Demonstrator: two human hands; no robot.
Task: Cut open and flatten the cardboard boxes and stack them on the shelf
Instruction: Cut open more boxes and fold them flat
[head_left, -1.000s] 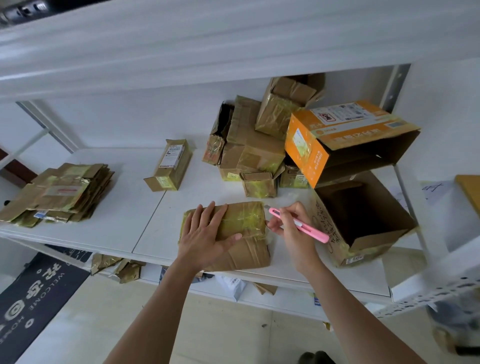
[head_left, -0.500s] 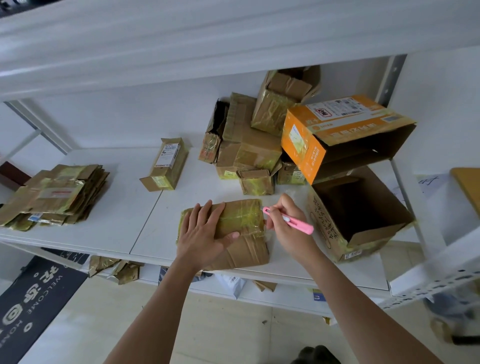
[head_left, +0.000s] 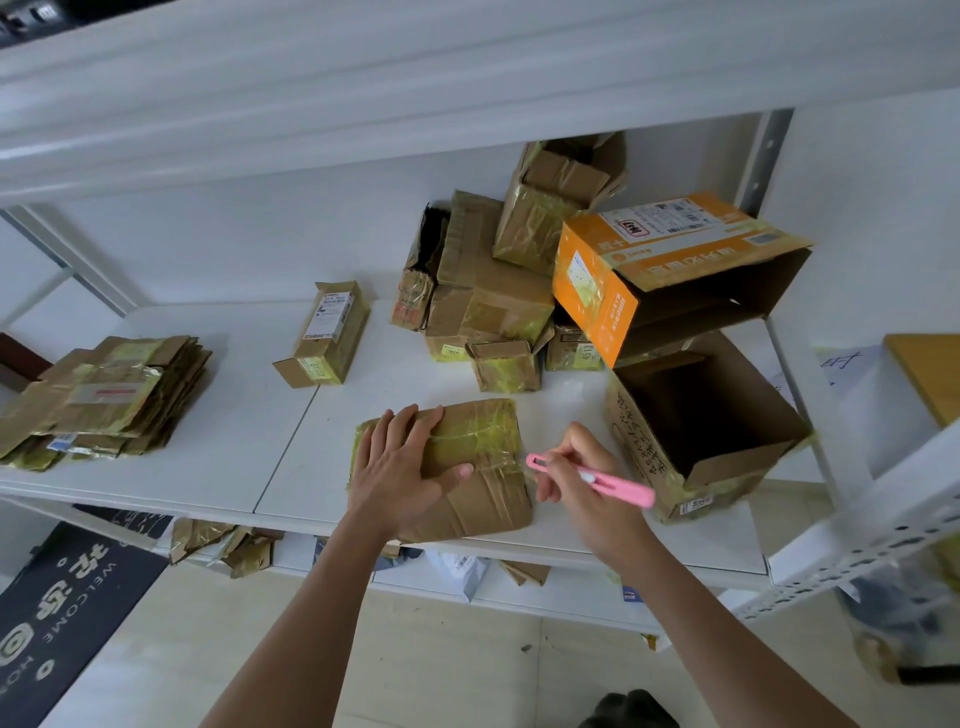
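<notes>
The left hand (head_left: 400, 467) presses flat on the taped box (head_left: 483, 452) on the shelf (head_left: 218, 457); the right hand (head_left: 582, 478) grasps the pink cutter (head_left: 592, 477) at the box's right edge. If the blade slips along the tape, it may reach the left thumb.

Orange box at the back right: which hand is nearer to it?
Right. The right hand, holding the pink cutter, is below the orange box; the left hand lies farther left.
</notes>
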